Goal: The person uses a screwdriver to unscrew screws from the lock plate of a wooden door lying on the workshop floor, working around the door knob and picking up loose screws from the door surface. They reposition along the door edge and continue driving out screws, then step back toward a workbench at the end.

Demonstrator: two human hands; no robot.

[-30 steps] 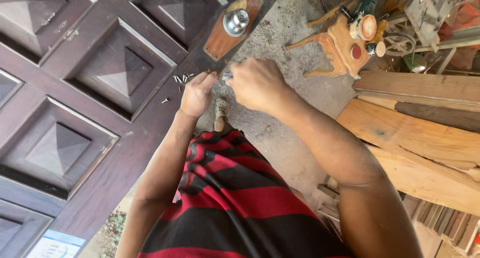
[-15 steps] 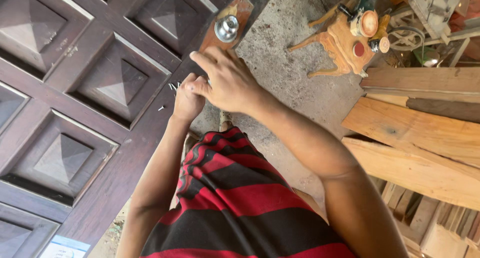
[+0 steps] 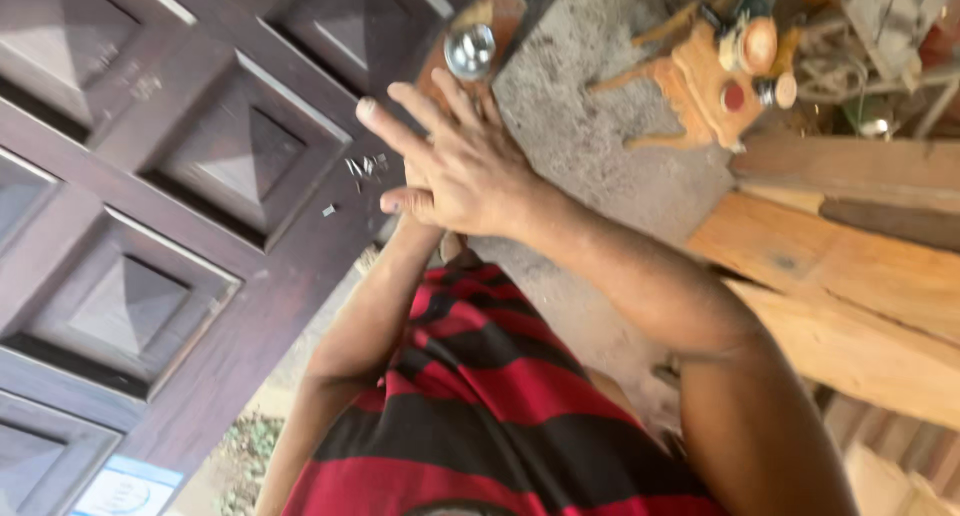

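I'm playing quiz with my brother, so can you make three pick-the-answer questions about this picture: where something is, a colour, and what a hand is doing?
1. Where is the shiny round metal knob?
A. On the dark brown panelled wooden door's edge, beyond the fingertips
B. On the pale wooden planks
C. In the hand

2. What colours is the striped shirt?
A. Blue and white
B. Red and black
C. Green and yellow

3. How is the right hand?
A. In a fist
B. Gripping a hammer
C. Open, fingers spread, holding nothing

Answers: 1 A, the knob sits on the door edge above the fingers. 2 B, red and black bands show. 3 C, its fingers are splayed and empty.
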